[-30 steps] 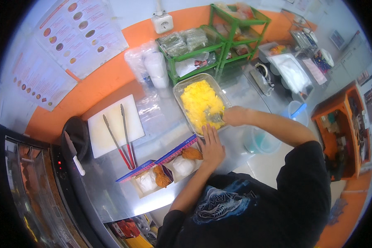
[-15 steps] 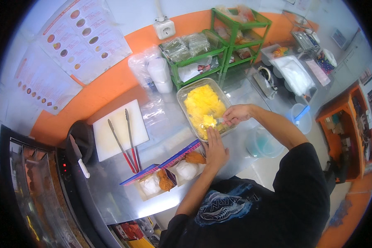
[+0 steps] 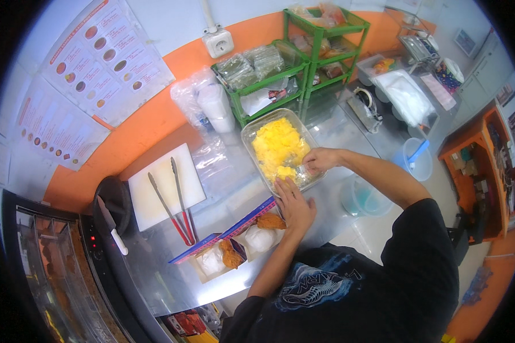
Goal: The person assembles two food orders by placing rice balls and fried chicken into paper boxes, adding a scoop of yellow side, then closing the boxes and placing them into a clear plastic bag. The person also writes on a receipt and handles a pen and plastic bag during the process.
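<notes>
A clear rectangular tray (image 3: 249, 140) of yellow scrambled egg (image 3: 277, 140) sits on the metal counter. My right hand (image 3: 321, 161) is closed at its right side around a small silvery utensil, mostly hidden, whose end is down in the egg. At the tray's near edge lies my left hand (image 3: 294, 207), fingers stretched out and apart, the tips by the rim and the nearest egg. Left of that hand stand two open cartons with blue and pink lids. Each holds a white rounded mound (image 3: 261, 238) and a brown fried piece (image 3: 231, 255), apparently chicken.
Red-handled tongs (image 3: 181, 211) rest on a white cutting board (image 3: 149, 197). Farther left, a knife (image 3: 111, 224) lies across a round black thing. Green racks (image 3: 305, 74) with packets stand behind the tray. Clear tubs (image 3: 365, 197) are to the right, beyond my arm.
My right hand has shifted slightly left and down, and the utensil's end sits lower among the egg. My left fingers have spread and drawn slightly back. The whole view has shifted a little.
</notes>
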Demonstrator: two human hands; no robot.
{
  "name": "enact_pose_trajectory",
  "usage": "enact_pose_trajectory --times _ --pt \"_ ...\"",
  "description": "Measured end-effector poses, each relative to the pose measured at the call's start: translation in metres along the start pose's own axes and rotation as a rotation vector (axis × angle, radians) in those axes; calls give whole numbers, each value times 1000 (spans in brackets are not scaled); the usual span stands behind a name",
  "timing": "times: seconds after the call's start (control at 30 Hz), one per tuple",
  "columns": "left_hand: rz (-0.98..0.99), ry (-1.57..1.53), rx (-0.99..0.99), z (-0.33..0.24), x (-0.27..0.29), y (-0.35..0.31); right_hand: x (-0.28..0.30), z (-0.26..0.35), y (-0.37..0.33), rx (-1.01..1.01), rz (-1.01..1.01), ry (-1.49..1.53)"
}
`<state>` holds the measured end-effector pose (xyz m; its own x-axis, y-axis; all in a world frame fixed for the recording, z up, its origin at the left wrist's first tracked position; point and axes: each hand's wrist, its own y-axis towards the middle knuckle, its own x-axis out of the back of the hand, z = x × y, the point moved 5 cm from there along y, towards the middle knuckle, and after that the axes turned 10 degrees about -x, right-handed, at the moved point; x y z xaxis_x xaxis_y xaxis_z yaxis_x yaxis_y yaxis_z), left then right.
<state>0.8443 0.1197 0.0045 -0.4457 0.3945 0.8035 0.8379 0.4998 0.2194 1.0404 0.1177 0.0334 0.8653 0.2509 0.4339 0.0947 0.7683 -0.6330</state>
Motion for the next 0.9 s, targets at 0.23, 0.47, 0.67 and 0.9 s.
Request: enact_pose_trajectory --times 0.23,0.47,0.67,0.9 --pt "-43 -43 -22 8 -1 1 -13 -1 -3 -83 216 316" --pt "11 -36 -12 12 4 -1 8 -16 -14 -176 296 416" --pt "7 -7 -3 9 4 -2 42 -28 -23 -297 284 181" --pt "-3 -22 -6 9 2 -2 53 -31 -39 -359 283 146"
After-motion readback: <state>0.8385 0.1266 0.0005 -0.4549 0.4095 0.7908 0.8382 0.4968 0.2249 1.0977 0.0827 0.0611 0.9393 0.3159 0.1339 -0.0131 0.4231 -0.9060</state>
